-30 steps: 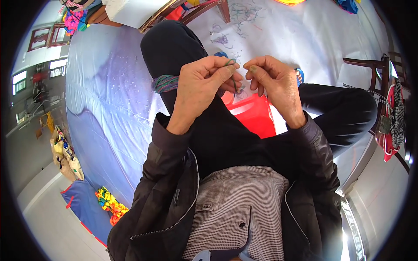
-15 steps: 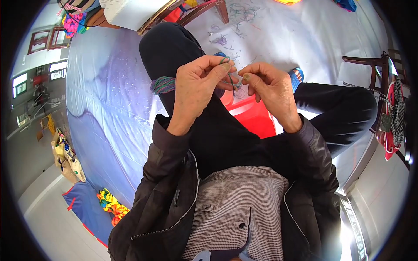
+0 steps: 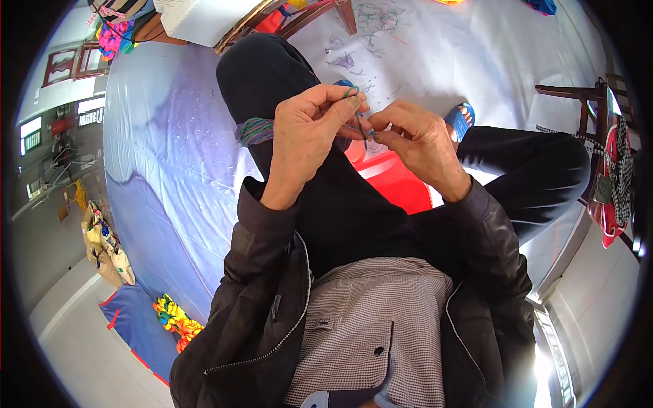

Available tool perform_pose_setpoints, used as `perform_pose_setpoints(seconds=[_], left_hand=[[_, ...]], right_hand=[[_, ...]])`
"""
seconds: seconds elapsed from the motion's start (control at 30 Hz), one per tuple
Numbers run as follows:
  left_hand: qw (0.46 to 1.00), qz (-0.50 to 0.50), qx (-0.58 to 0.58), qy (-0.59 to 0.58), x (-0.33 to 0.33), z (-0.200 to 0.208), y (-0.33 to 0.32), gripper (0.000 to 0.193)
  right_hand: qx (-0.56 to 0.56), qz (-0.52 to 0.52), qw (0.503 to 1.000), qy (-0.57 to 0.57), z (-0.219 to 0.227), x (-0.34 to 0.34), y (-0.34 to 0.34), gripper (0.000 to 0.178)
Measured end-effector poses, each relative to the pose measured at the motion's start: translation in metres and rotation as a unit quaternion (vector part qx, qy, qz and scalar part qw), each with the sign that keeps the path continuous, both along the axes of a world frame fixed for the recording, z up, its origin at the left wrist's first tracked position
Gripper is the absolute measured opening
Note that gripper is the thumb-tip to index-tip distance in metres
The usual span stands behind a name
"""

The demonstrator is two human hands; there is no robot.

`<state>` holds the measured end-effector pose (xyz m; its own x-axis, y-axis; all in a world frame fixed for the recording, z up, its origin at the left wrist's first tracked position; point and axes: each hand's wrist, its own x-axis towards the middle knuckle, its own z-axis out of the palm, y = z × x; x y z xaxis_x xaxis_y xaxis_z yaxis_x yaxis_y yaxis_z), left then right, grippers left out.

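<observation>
Between my two hands, above my lap, is a thin green thread (image 3: 359, 121). My left hand (image 3: 303, 136) pinches it between thumb and forefinger, and a small loop stands up over the fingertips. My right hand (image 3: 418, 139) is closed, its thumb and fingertips pressed together at the thread's lower end, close to the left fingers. Exactly what the right fingertips grip is too small to make out. Over my left thigh lies a bundle of green and purple threads (image 3: 254, 132), next to the left wrist.
Below my hands a red plastic stool (image 3: 398, 183) shows between my legs. Thread scraps (image 3: 374, 24) litter the pale sheet on the floor (image 3: 435, 51). A wooden chair (image 3: 592, 102) with hanging cloths is at right. Yellow and orange artificial flowers (image 3: 175, 319) lie at lower left.
My right hand has tilted and moved slightly left and down, its fingertips now at the thread's lower end. The left hand has hardly moved and keeps its pinch.
</observation>
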<state>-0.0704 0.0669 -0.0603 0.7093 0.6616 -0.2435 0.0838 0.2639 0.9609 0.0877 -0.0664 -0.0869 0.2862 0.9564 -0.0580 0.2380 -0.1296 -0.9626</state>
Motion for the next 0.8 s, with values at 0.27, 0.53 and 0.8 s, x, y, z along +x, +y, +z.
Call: perform_pose_setpoints(seconds=[0.27,0.53,0.8], left_hand=[[1.0,0.006,0.019,0.003,0.004,-0.004,0.001,0.022],[0.998,0.012,0.057,0.026,0.01,0.0,0.004,0.021],[0.979,-0.023,0.189,0.069,-0.011,-0.013,-0.008,0.017]], right_hand=[[0.01,-0.074,0.993,0.088,-0.016,0.008,-0.004,0.011],[-0.082,-0.187,0.953,0.222,-0.008,0.026,-0.025,0.014],[0.0,-0.253,0.896,0.365,0.005,0.062,-0.038,0.019]])
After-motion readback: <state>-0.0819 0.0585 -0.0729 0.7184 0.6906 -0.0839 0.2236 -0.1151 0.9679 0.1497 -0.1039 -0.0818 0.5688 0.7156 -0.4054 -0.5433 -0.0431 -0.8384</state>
